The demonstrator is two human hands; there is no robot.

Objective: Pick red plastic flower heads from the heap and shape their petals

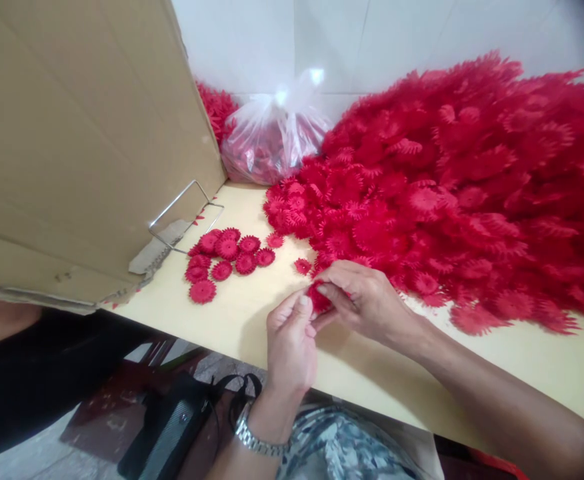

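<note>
Between my two hands, just above the front part of the table, is a red flower-shaped piece point(318, 298) with a fringed edge. My left hand point(292, 337) closes on its near left side, thumb on top. From the right, my right hand point(359, 297) pinches the same piece with thumb and fingers, hiding much of it. A small group of round red flower pieces point(228, 248) lies to the left of my hands. Beyond them, one loose red piece point(303, 266) rests on the table.
A big heap of red fringed flower pieces point(452, 193) covers the table's right and back. A tied clear plastic bag point(272, 143) stands by the wall. At left rise a cardboard sheet point(82, 133) and a bent wire frame point(175, 203). A person's dark-clothed leg point(32, 373) shows lower left.
</note>
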